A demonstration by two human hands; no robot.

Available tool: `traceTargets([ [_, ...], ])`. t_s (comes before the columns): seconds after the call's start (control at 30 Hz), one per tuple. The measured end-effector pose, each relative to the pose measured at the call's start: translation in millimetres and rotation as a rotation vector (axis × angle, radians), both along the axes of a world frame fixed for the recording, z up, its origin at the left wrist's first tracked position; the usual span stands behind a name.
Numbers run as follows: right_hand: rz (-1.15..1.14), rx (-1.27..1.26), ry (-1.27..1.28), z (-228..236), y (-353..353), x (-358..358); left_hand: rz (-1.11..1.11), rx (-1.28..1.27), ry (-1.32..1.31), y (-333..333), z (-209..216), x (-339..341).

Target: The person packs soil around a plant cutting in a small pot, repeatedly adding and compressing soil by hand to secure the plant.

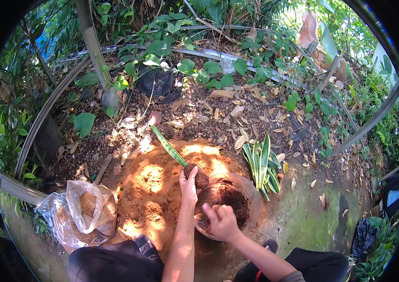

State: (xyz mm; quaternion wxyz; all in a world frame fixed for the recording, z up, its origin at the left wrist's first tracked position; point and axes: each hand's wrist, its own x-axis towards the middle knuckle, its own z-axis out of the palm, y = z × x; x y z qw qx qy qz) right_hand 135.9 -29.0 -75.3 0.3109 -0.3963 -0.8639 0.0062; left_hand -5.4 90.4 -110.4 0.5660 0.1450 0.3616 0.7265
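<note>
My left hand (pixel 188 187) is closed round a dark, round, soil-covered mass (pixel 196 177), either a root ball or a small pot; I cannot tell which. From it a single long green snake plant leaf (pixel 168 147) slants up to the left. Just to the right stands a wide translucent tub (pixel 252 199) with dark soil (pixel 230 197) inside. Over the tub's near side hovers my right hand (pixel 223 222), its fingers curled and slightly blurred; whatever they hold is hidden. A bunch of yellow-edged snake plant leaves (pixel 262 164) lies beyond the tub, to the right.
Orange-brown loose soil (pixel 150 181) is heaped under and left of my hands. An opened clear plastic bag (pixel 84 211) with brown material sits at left. Dry leaves litter the ground behind, bordered by curved poles (pixel 49 110) and vines. Mossy concrete (pixel 310 211) lies at right.
</note>
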Motion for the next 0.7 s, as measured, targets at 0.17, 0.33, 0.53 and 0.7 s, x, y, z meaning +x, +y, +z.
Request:
traceTargets([
  [0.17,0.139,0.147,-0.296,0.1,-30.3,-22.4,0.018,-0.032,0.093,10.8,-4.9,-1.3],
  [0.33,-0.354,-0.156,-0.425,2.4,-19.0,-25.7,0.038,0.029,0.076,9.5,-7.8,-7.5],
  [0.53,-0.307,-0.293,-0.476,-28.0,6.7,8.0,0.043,-0.046,0.05,6.9,1.0,-16.7],
  [0.7,-0.262,-0.673,-0.518,-50.8,56.7,35.6,0.025,-0.017,-0.026,-1.8,9.7,-27.7],
])
